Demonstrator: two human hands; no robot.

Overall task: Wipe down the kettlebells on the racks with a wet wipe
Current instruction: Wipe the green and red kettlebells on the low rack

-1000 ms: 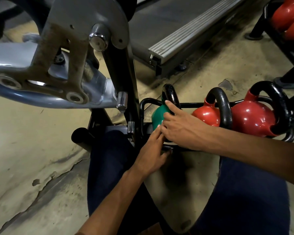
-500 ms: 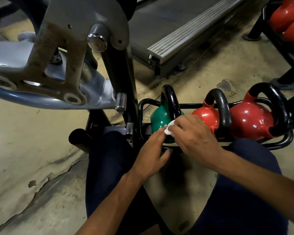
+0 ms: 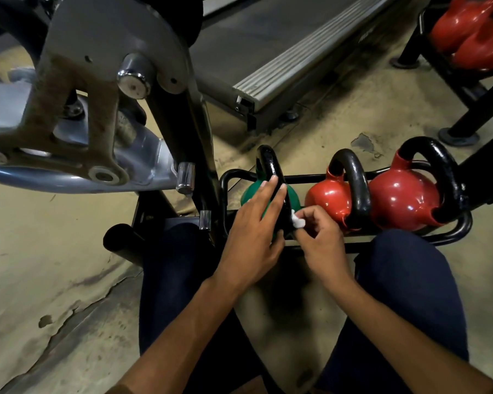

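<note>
One green kettlebell (image 3: 251, 196) at left end of rack (image 3: 453, 236): our left hand (image 3: 251, 237) rests on it, fingers straight, together. Just right, our right hand (image 3: 322, 240) has its fingers pinching wet wipe (image 3: 298, 222) against its handle (image 3: 268, 163). Two red kettlebells (image 3: 328, 197) further right.

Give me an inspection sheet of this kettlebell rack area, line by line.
Surface: worn, stained floor; low black rack stands on it.
Job's things: green kettlebell, smaller red kettlebell and larger red kettlebell sit in the rack; wet wipe at the green one's black handle.
Clutter: nothing seen.
Hands: left hand lies straight-fingered on the green kettlebell; right hand pinches the wet wipe.
Cables: nothing seen.
Surroundings: grey machine arm left, treadmill behind, second rack with red kettlebells far right.
</note>
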